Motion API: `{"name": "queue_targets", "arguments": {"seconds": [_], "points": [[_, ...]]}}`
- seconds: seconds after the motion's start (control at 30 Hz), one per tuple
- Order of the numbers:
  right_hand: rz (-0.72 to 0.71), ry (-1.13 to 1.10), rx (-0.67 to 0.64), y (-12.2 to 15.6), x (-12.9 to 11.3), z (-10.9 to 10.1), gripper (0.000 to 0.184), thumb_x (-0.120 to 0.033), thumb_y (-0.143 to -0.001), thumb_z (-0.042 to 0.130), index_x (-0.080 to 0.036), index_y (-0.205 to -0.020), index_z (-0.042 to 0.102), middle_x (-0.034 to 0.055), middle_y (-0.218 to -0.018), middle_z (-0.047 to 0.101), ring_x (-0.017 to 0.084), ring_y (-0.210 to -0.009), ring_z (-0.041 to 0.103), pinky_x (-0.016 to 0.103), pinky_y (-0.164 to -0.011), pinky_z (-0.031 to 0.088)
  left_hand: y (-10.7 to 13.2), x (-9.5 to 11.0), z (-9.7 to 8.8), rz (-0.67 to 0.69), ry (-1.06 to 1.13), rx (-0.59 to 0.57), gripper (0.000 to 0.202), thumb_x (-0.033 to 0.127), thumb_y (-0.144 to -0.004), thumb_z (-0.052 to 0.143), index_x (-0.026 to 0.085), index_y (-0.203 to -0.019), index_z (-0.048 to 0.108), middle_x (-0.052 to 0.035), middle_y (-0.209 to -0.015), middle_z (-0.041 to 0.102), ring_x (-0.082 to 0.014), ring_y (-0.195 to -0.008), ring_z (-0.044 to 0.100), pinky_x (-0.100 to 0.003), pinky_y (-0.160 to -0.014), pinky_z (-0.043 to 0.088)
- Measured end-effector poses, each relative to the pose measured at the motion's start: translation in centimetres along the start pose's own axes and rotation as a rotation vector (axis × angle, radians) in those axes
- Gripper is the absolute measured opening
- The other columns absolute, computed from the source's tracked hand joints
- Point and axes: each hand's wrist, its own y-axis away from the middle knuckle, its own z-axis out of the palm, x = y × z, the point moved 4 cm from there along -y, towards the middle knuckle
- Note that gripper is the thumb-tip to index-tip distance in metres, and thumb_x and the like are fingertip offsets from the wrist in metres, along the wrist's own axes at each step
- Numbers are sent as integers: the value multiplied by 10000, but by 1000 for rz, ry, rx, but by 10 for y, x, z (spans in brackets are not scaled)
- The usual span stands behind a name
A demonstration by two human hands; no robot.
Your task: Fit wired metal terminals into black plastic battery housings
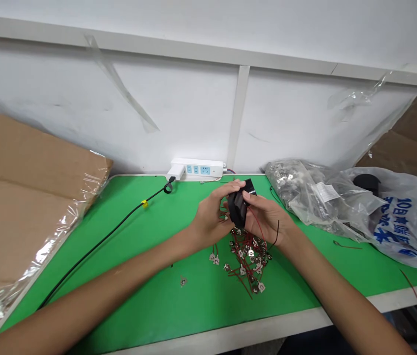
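Observation:
Both my hands meet above the middle of a green mat [145,296]. My left hand [210,214] and my right hand [267,219] are both closed around a small black square part [238,203], held tilted just above the mat. A thin black wire and a red wire trail from it over my right palm. Directly below lies a loose pile of red wires with small round metal terminals [247,259]. One lone metal terminal [183,281] sits apart to the left of the pile.
A white power strip [198,169] lies against the back wall, with a black cable [112,231] running down-left across the mat. Clear plastic bags of metal parts [315,197] and a white printed bag [404,222] lie right. Wrapped cardboard [19,197] stands left.

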Motion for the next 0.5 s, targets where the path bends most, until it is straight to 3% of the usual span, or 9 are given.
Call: {"name": "queue_targets", "arguments": {"seconds": [0.13, 0.23, 0.37, 0.5], "points": [[-26, -133, -5, -3, 2, 2, 247, -292, -880, 814, -214, -1075, 685, 3, -930, 755, 128, -758, 684, 191, -597, 592, -8, 5, -2, -16, -73, 14, 637, 312, -776, 931, 291, -1284, 549, -74, -1248, 677, -267, -1203, 671, -514, -1055, 562], [25, -197, -34, -3, 3, 7, 278, -468, -942, 712, -206, -1030, 687, 32, -884, 760, 149, -719, 689, 208, -544, 591, -14, 9, -5, -39, -174, -28, 526, 367, -742, 951, 265, -1126, 606, -68, -1167, 665, -262, -1141, 646, -493, -1004, 556], [35, -139, 0, -1, 1, 7, 471, -616, -993, 534, -185, -1078, 702, 94, -944, 780, 190, -772, 732, 251, -572, 616, -14, 8, -8, -75, -163, -14, 478, 410, -773, 923, 256, -1099, 609, -71, -1148, 646, -255, -1127, 632, -488, -990, 556], [25, -114, -7, 1, 2, 9, 480, -621, -973, 541, -177, -1048, 705, 124, -988, 784, 232, -863, 757, 278, -598, 630, -12, 6, -9, -43, -149, 10, 537, 420, -762, 933, 258, -1140, 587, -71, -1155, 644, -255, -1137, 627, -499, -999, 549]]}}
